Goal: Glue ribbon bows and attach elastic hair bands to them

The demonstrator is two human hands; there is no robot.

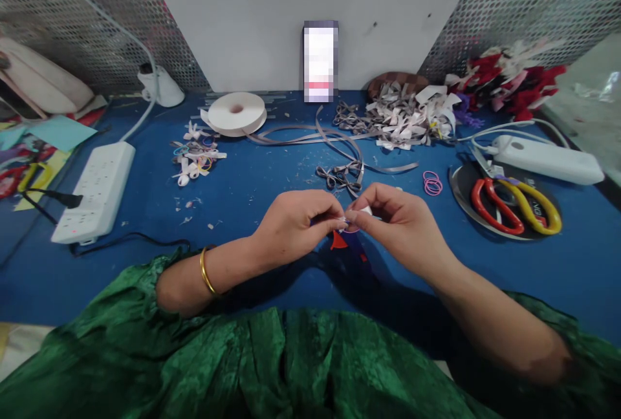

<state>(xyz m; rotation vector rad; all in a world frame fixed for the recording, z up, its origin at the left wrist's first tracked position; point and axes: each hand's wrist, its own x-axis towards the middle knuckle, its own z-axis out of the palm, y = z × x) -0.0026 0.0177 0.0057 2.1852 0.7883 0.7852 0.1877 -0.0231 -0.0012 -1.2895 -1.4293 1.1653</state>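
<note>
In the head view, the left hand [301, 225] and right hand [402, 225] pinch a white piece [367, 211] narrowly between fingertips, above the middle of the worktop's [145, 180] near edge, probably to steady something so small. Scissors [530, 212] lie toward the right edge, seemingly for easy reach; bows [402, 118] heap at the back, clear of both hands.
</note>
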